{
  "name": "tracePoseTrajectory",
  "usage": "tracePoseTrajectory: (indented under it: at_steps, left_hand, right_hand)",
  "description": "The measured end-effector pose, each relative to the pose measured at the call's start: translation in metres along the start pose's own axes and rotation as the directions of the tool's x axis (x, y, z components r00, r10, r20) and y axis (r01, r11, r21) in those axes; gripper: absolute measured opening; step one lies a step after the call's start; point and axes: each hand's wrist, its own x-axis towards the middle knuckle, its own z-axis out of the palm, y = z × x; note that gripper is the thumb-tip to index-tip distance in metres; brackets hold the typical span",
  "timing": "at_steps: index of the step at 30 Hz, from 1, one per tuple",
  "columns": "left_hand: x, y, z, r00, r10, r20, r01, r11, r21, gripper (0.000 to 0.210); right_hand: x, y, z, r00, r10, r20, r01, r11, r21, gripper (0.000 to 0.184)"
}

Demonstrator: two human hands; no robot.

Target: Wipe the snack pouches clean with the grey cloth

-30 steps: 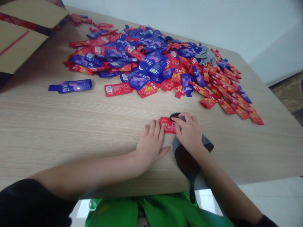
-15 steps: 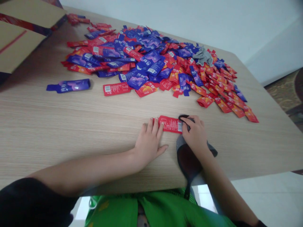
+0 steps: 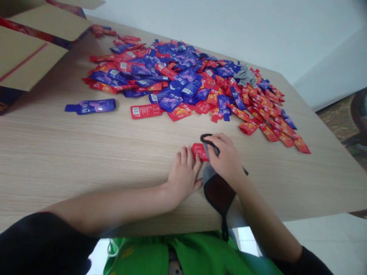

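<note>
A red sachet (image 3: pixel 200 151) with white print lies flat on the table in front of me. My left hand (image 3: pixel 185 172) is open, its fingertips pressing on the sachet's left end. My right hand (image 3: pixel 225 158) is closed on a grey and dark cloth (image 3: pixel 219 191) with black edging and a hanging loop. Part of the cloth rests over the sachet's right end, which the hand and cloth hide. The cloth's lower part hangs toward the table's near edge.
A large heap of red and purple sachets (image 3: pixel 183 82) spreads across the back of the table, with a crumpled grey cloth (image 3: pixel 246 76) on it. A purple sachet (image 3: pixel 94 106) and a red sachet (image 3: pixel 146 111) lie in front. An open cardboard box (image 3: pixel 37 57) stands at the left.
My right hand has slid left along the red sachet with the cloth, covering more of it. My left hand stays on the sachet's left end. The view has shifted slightly.
</note>
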Motion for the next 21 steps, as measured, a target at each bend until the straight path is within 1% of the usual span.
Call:
tracePoseTrajectory:
  at_steps: [2,4,6,8,13,17,21]
  left_hand:
    - [0.001,-0.001,-0.002,0.999,0.013,0.037,-0.013,1.000,-0.002,0.080]
    - [0.001,-0.001,-0.004,0.997,0.013,0.070,-0.012,1.000,-0.010,0.083]
    - [0.001,-0.001,-0.005,0.995,0.013,0.095,-0.012,1.000,-0.015,0.084]
    - [0.001,-0.001,-0.006,0.994,0.006,0.106,-0.004,1.000,-0.018,0.084]
    - [0.002,0.000,-0.006,0.995,-0.011,0.098,0.014,1.000,-0.028,0.082]
    - [0.002,0.002,-0.006,0.997,-0.016,0.078,0.017,1.000,-0.009,0.079]
    - [0.002,0.004,-0.006,0.998,-0.032,0.058,0.032,0.999,0.005,0.077]
  right_hand:
    - [0.001,-0.010,0.013,0.996,-0.040,0.081,0.043,0.998,-0.041,0.032]
    - [0.000,-0.014,0.023,0.986,-0.065,0.151,0.083,0.990,-0.113,0.033]
    - [-0.002,-0.014,0.026,0.977,-0.071,0.201,0.109,0.977,-0.183,0.032]
    - [-0.004,-0.012,0.026,0.972,-0.066,0.226,0.117,0.968,-0.222,0.031]
    - [-0.009,-0.009,0.022,0.975,-0.048,0.218,0.109,0.955,-0.277,0.029]
    - [-0.011,-0.009,0.020,0.982,0.009,0.187,0.053,0.944,-0.327,0.027]
    - [-0.013,-0.004,0.017,0.985,0.051,0.165,0.009,0.938,-0.347,0.029]
